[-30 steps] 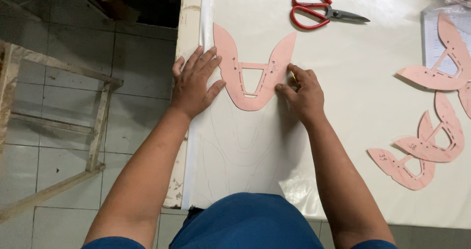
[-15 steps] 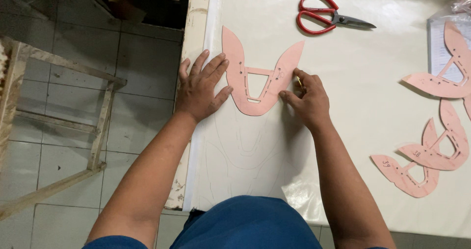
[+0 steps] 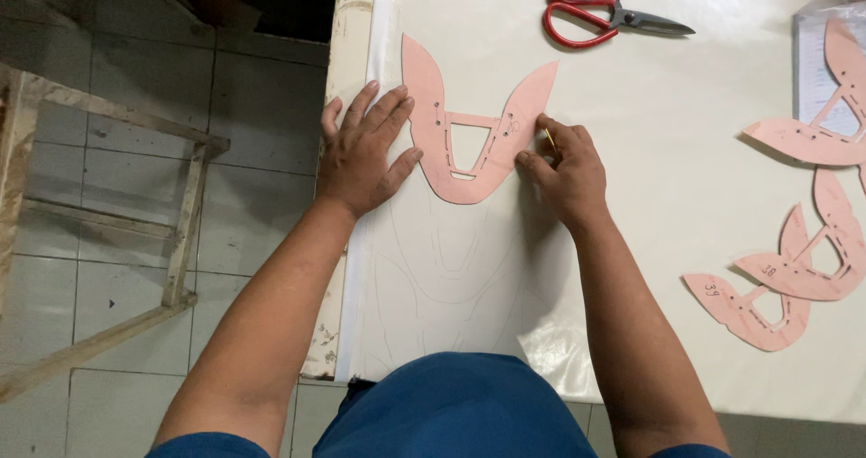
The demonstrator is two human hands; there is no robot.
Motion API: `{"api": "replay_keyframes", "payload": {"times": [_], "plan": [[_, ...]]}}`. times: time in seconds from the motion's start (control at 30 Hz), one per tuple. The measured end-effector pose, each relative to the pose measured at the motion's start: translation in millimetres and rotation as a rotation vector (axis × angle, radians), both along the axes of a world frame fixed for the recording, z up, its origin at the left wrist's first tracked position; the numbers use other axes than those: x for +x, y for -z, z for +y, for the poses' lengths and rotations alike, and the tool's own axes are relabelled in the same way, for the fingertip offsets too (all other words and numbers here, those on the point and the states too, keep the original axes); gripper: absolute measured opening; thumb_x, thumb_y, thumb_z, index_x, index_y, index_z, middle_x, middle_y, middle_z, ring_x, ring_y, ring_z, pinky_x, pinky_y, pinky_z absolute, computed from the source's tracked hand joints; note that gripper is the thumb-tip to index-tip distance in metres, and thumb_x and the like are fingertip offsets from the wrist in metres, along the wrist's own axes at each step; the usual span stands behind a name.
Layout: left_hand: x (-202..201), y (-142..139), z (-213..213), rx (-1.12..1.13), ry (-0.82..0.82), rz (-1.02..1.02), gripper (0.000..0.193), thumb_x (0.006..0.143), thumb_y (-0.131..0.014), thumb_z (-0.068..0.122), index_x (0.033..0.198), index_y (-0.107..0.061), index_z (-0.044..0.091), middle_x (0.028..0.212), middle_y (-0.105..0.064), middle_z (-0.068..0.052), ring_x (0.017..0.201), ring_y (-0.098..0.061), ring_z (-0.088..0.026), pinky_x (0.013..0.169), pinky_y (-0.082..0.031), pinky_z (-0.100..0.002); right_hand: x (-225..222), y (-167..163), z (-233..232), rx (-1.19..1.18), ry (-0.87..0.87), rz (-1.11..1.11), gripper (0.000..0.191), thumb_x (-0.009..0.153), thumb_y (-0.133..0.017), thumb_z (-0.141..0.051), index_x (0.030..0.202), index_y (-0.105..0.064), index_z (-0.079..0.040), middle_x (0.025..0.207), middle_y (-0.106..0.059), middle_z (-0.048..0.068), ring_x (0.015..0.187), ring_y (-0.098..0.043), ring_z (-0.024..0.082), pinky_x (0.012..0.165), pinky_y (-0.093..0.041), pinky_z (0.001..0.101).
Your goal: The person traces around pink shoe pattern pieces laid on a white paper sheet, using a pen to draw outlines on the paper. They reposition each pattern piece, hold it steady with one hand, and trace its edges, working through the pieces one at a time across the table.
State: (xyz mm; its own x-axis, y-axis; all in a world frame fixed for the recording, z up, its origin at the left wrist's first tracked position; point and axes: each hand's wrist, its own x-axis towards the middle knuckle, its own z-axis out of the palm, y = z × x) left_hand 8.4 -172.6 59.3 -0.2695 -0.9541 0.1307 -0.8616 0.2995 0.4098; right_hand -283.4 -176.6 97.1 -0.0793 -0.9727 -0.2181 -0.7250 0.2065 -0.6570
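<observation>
A pink U-shaped card template (image 3: 475, 129) with two pointed arms lies flat on a white sheet (image 3: 631, 196) covering the table. My left hand (image 3: 361, 151) rests palm down at the table's left edge, fingers spread, fingertips pressing the template's left arm. My right hand (image 3: 564, 169) sits against the template's right arm, fingers curled around a thin yellowish pen or pencil whose tip meets the template's edge. Faint traced outlines show on the sheet below the template, near my blue-clothed body.
Red-handled scissors (image 3: 600, 11) lie at the top of the table. More pink templates (image 3: 785, 277) are stacked at the right, with others (image 3: 825, 106) above them on a clear bag. A wooden frame (image 3: 180, 232) stands on the tiled floor at left.
The view has shifted slightly, so everything sits a little further right in the frame. My right hand has crept a bit up the template's right arm. My left hand still presses the left arm.
</observation>
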Motion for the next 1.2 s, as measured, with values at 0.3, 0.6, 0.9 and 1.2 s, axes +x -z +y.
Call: {"api": "replay_keyframes", "payload": {"times": [0.3, 0.6, 0.9, 1.2], "plan": [[0.5, 1.8, 0.8, -0.037, -0.004, -0.024, 0.062, 0.1, -0.062, 0.051, 0.151, -0.055, 0.016, 0.161, -0.044, 0.002, 0.153, -0.03, -0.024, 0.122, -0.014, -0.053, 1.3, -1.4, -0.2, -0.008, 0.003, 0.012, 0.058, 0.088, -0.08, -0.022, 0.143, -0.062, -0.016, 0.107, -0.06, 0.001, 0.09, -0.063, 0.013, 0.085, -0.054, 0.0309], [0.4, -0.3, 0.3, -0.024, -0.002, -0.023, 0.063, 0.099, -0.062, 0.053, 0.15, -0.055, 0.016, 0.16, -0.046, 0.001, 0.152, -0.03, -0.025, 0.122, -0.013, -0.054, 0.5, -0.2, -0.6, -0.006, -0.01, 0.037, 0.059, 0.088, -0.08, -0.023, 0.143, -0.061, -0.016, 0.104, -0.059, 0.001, 0.087, -0.062, 0.014, 0.083, -0.053, 0.0317], [-0.2, 1.9, 0.4, -0.035, 0.0, -0.032, 0.062, 0.101, -0.06, 0.05, 0.152, -0.053, 0.016, 0.161, -0.044, 0.0, 0.152, -0.03, -0.025, 0.122, -0.013, -0.054, 0.3, 1.7, -0.5, -0.011, -0.008, 0.05, 0.06, 0.088, -0.081, -0.024, 0.144, -0.061, -0.016, 0.104, -0.06, 0.002, 0.09, -0.063, 0.015, 0.085, -0.053, 0.0319], [-1.2, 1.4, 0.6, -0.037, -0.002, -0.043, 0.061, 0.101, -0.061, 0.048, 0.151, -0.054, 0.015, 0.161, -0.044, 0.0, 0.152, -0.031, -0.025, 0.122, -0.014, -0.054, 0.4, 1.9, -0.3, -0.02, -0.014, 0.059, 0.06, 0.088, -0.081, -0.024, 0.144, -0.061, -0.015, 0.104, -0.06, 0.002, 0.09, -0.063, 0.014, 0.084, -0.053, 0.0317]]}}
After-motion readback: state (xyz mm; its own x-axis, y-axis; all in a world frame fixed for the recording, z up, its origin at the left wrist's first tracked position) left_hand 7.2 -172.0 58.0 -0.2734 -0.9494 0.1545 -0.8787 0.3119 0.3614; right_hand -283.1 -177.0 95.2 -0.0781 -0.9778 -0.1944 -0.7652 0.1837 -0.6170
